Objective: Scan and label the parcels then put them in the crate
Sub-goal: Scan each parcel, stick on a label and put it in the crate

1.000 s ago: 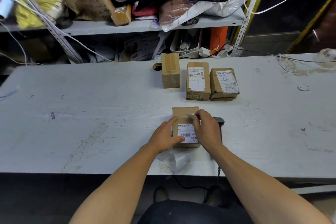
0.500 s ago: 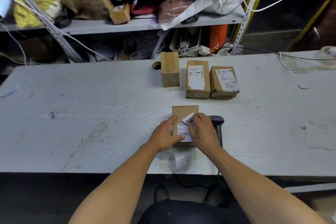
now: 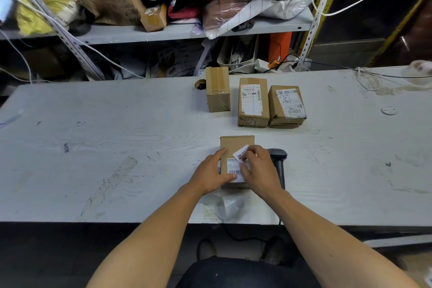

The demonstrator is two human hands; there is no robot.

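A small brown parcel (image 3: 236,146) lies near the front of the white table (image 3: 117,138), with a barcode label on its top. My left hand (image 3: 210,176) grips the parcel's left side, thumb on the label. My right hand (image 3: 258,170) pinches a small white sticker (image 3: 240,154) with black characters and holds it tilted over the parcel. A black barcode scanner (image 3: 279,161) lies on the table just right of my right hand. Three more brown parcels stand farther back: a plain taped one (image 3: 217,89), a labelled one (image 3: 253,103) and another labelled one (image 3: 287,106).
A strip of clear backing paper (image 3: 230,204) hangs at the table's front edge below the parcel. A tape roll (image 3: 420,68) and white cables lie at the far right. Cluttered metal shelves (image 3: 163,33) with bags and boxes rise behind the table. No crate is visible.
My right hand has drawn the small white sticker up and turned it, so its printed face shows over the parcel. My left hand has stayed on the parcel's left side.
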